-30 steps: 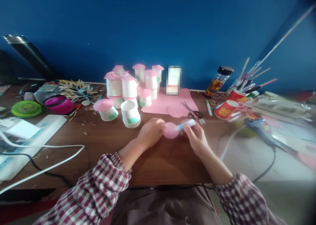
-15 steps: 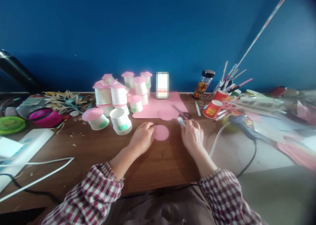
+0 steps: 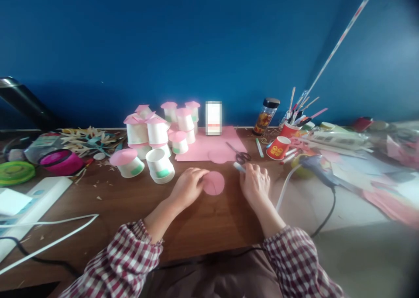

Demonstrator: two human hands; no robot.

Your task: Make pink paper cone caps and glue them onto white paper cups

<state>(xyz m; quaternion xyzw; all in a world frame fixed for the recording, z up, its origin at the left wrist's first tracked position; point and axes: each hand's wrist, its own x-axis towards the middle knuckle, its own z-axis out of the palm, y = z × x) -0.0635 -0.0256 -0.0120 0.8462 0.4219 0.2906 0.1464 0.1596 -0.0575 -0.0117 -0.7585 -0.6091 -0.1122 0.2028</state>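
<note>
My left hand (image 3: pixel 189 185) pinches the left edge of a pink paper circle (image 3: pixel 214 183) between thumb and fingers, just over the wood. A thin dark line, a slit or a drawn mark, runs from about the circle's middle to its lower edge. My right hand (image 3: pixel 256 182) rests on the table with its fingers curled round a pale bluish-white pen-like stick (image 3: pixel 239 167); most of it is hidden in the hand. Beyond that hand lie scissors (image 3: pixel 242 157) and a second pink circle (image 3: pixel 220 155) on a pink sheet (image 3: pixel 203 154).
White cups with pink paper roofs (image 3: pixel 157 130) stand at back left; nearer are a pink-topped cup (image 3: pixel 129 167) and an uncovered cup (image 3: pixel 160 167). At right are a red cup (image 3: pixel 278 148), a jar (image 3: pixel 266 116) and a glue gun (image 3: pixel 317 168). A power strip (image 3: pixel 49 197) lies left.
The pink circle has tilted in my left hand, and a dark line now shows on it. My right hand stays on the stick. The view has shifted slightly.
</note>
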